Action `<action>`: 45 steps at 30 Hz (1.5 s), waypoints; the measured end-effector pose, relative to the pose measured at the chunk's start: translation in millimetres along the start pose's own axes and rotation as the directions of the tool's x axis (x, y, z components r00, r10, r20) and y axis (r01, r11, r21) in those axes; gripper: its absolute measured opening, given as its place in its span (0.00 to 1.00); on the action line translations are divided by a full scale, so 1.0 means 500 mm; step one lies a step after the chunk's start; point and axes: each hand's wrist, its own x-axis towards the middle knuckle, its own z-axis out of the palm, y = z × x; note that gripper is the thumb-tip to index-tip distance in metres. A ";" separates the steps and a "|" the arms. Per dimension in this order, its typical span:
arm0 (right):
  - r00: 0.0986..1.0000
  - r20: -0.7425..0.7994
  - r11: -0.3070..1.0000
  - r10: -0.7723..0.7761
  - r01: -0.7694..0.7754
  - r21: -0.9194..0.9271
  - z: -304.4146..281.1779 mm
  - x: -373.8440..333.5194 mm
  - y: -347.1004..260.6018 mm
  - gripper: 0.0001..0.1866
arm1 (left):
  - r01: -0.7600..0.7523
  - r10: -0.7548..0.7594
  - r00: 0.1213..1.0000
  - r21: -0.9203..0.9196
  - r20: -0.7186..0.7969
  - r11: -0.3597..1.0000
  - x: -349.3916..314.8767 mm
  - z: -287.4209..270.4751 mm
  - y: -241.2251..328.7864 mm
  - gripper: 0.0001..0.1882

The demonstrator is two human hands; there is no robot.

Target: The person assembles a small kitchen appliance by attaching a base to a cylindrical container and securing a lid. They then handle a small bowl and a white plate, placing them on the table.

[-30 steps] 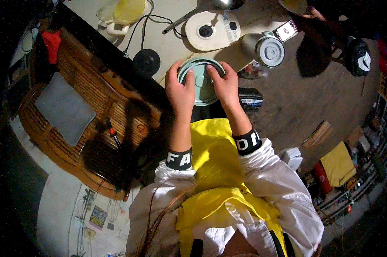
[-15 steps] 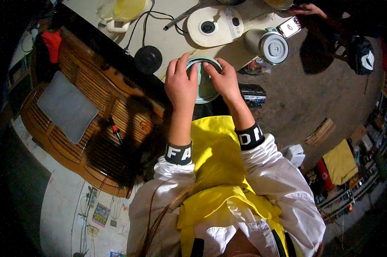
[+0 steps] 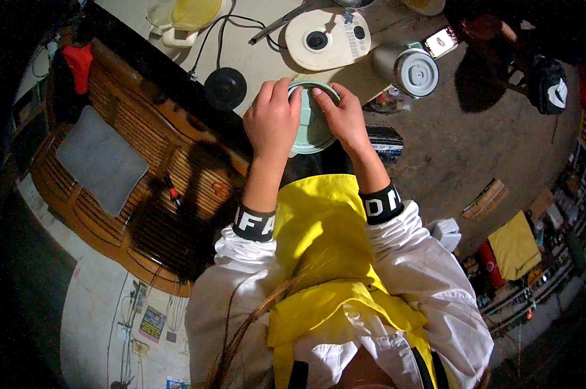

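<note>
At the near edge of the table (image 3: pixel 260 71) I have a round pale green lid (image 3: pixel 315 129) between both hands. A raised bar runs across its top. My left hand (image 3: pixel 271 120) curls over its left side, thumb on the rim, with the far fingertips out of sight behind it. Gripping the right side is my right hand (image 3: pixel 346 120), its thumb lying over the top and its other fingers largely hidden. Whether a cup is under the lid I cannot tell. A tall mug with a grey lid (image 3: pixel 416 72) stands to the right.
On the table are a cream appliance base (image 3: pixel 328 40), a black round disc (image 3: pixel 225 89), a jug with yellow contents (image 3: pixel 183 16) and a cable. A phone (image 3: pixel 440 42) lies beyond the mug. A wooden bench (image 3: pixel 176 162) with a grey cushion (image 3: pixel 103 161) is at left.
The lid has turned or tilted slightly, so more of its green top shows. My left hand and forearm have shifted a little to the left, and my right hand slightly right.
</note>
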 end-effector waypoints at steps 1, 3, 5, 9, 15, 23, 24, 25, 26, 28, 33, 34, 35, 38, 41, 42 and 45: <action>1.000 -0.006 1.000 0.017 -0.017 0.003 0.000 0.000 0.002 0.16 | -0.004 0.004 1.000 0.000 0.014 1.000 0.002 0.000 0.000 0.10; 0.999 -0.012 0.999 0.030 -0.030 0.038 0.003 0.006 0.004 0.15 | -0.012 0.012 0.999 0.001 0.041 1.000 0.008 0.003 -0.002 0.10; 0.997 -0.014 0.994 0.076 -0.075 0.076 0.006 0.009 0.003 0.15 | 0.005 -0.005 0.999 -0.003 0.033 1.000 0.010 0.010 -0.005 0.10; 0.985 0.013 0.972 0.172 -0.171 0.159 0.010 0.013 -0.008 0.14 | 0.051 -0.051 0.997 -0.001 0.054 0.999 0.011 0.015 -0.006 0.12; 0.959 0.072 0.944 0.275 -0.283 0.172 0.020 0.033 0.012 0.14 | 0.307 -0.264 0.948 -0.297 0.175 0.904 0.009 0.065 -0.056 0.11; 0.996 0.081 0.969 -0.036 0.055 -0.240 0.019 0.064 0.036 0.15 | 0.479 -0.292 0.870 -0.541 0.398 0.691 -0.019 0.097 -0.108 0.10; 0.992 0.123 0.972 0.012 0.017 -0.234 0.013 0.069 0.026 0.14 | 0.442 -0.250 0.885 -0.540 0.392 0.716 -0.018 0.100 -0.112 0.09; 0.984 0.166 0.973 0.059 -0.020 -0.229 0.011 0.071 0.019 0.14 | 0.437 -0.239 0.887 -0.555 0.394 0.708 -0.017 0.101 -0.115 0.09; 0.980 0.162 0.989 0.111 -0.093 -0.114 0.014 0.068 0.020 0.14 | 0.433 -0.229 0.890 -0.569 0.395 0.699 -0.016 0.103 -0.119 0.09; 0.984 0.140 0.993 0.105 -0.095 -0.075 0.016 0.066 0.033 0.13 | 0.414 -0.213 0.898 -0.573 0.386 0.707 -0.012 0.104 -0.120 0.10; 0.980 0.051 0.974 0.191 -0.195 0.111 0.023 0.048 0.042 0.11 | 0.289 -0.225 0.955 -0.434 0.194 0.853 -0.025 0.074 -0.093 0.11; 0.980 0.015 0.970 0.200 -0.200 0.135 0.023 0.046 0.040 0.11 | 0.320 -0.263 0.947 -0.454 0.186 0.832 -0.032 0.070 -0.088 0.12; 0.977 -0.021 0.966 0.210 -0.204 0.159 0.024 0.045 0.038 0.10 | 0.350 -0.301 0.937 -0.474 0.179 0.808 -0.039 0.068 -0.084 0.13; 0.987 -0.049 0.960 0.154 -0.138 0.245 0.033 0.038 0.050 0.11 | 0.368 -0.343 0.929 -0.457 0.138 0.810 -0.050 0.074 -0.088 0.14; 0.987 -0.078 0.958 0.141 -0.116 0.264 0.040 0.023 0.041 0.11 | 0.324 -0.311 0.946 -0.364 0.094 0.873 -0.051 0.071 -0.087 0.14; 0.985 -0.077 0.945 0.156 -0.125 0.304 0.040 0.021 0.041 0.10 | 0.302 -0.292 0.953 -0.326 0.081 0.896 -0.048 0.067 -0.084 0.14; 0.977 -0.093 0.922 0.193 -0.148 0.357 0.039 0.018 0.042 0.09 | 0.256 -0.248 0.965 -0.096 0.087 0.962 -0.036 0.056 -0.062 0.14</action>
